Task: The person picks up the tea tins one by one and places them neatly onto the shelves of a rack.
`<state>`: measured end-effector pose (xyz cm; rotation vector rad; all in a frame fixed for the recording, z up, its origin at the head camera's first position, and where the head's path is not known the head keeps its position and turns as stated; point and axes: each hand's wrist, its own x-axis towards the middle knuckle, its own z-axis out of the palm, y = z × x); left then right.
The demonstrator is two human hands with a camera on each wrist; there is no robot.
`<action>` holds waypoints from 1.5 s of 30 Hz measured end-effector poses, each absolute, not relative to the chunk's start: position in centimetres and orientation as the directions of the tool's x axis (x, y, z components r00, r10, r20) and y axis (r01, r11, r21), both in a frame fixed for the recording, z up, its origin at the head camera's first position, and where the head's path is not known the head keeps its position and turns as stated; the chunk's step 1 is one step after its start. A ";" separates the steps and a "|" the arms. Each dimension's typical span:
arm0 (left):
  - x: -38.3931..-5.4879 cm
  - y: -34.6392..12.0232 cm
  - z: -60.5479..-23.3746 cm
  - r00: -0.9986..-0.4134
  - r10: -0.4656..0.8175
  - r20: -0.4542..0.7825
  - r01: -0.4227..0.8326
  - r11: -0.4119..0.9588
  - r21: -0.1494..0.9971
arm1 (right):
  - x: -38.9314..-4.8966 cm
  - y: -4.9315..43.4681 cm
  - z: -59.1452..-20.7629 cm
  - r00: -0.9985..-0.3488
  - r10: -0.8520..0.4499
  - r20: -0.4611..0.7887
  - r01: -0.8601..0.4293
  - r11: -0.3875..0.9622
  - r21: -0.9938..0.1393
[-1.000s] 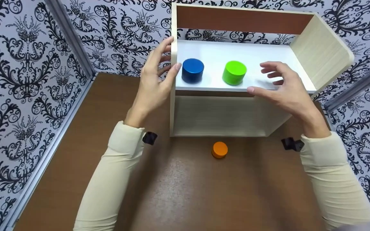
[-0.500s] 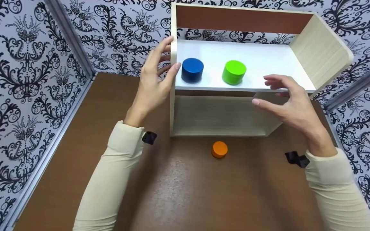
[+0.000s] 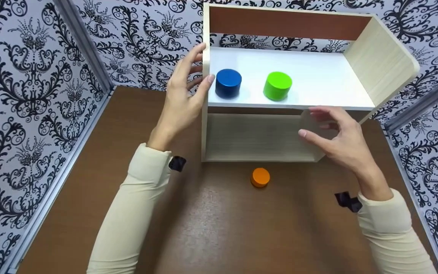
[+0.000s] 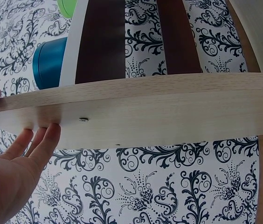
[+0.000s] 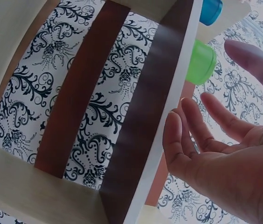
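My left hand (image 3: 183,95) grips the left side panel (image 3: 206,34) of a pale wooden shelf unit, thumb at its front edge. In the left wrist view the fingertips press the outer face of that panel (image 4: 169,109). On the white upper shelf (image 3: 318,80), a blue cylinder (image 3: 228,83) stands beside the left panel and a green cylinder (image 3: 277,86) stands upright to its right. My right hand (image 3: 342,140) holds nothing; its thumb and fingers are apart, close in front of the shelf's front edge. The right wrist view shows the green cylinder (image 5: 201,63) beyond the fingertips.
An orange cylinder (image 3: 260,177) sits on the brown table (image 3: 211,228) in front of the unit's lower compartment (image 3: 257,137). The right side panel (image 3: 384,61) slants outward. Patterned walls (image 3: 25,125) with metal corner posts enclose the table.
My right hand has drawn back from over the upper shelf, down and toward me, to in front of its edge. The left hand and the cylinders have stayed in place.
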<state>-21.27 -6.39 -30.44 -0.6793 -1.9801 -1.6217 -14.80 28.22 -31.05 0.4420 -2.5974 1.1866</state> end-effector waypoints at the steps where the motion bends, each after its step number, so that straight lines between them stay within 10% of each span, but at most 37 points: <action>1: -21.3 -6.4 -30.4 -0.756 0.070 0.651 0.652 0.171 0.739 | -14.7 28.2 -31.2 -0.922 -0.170 0.349 -0.375 0.621 -0.688; 45: -21.4 -6.4 -30.6 -0.742 0.073 0.666 0.668 0.159 0.727 | -13.8 27.5 -43.8 -0.943 -0.294 0.157 -0.326 0.718 -0.615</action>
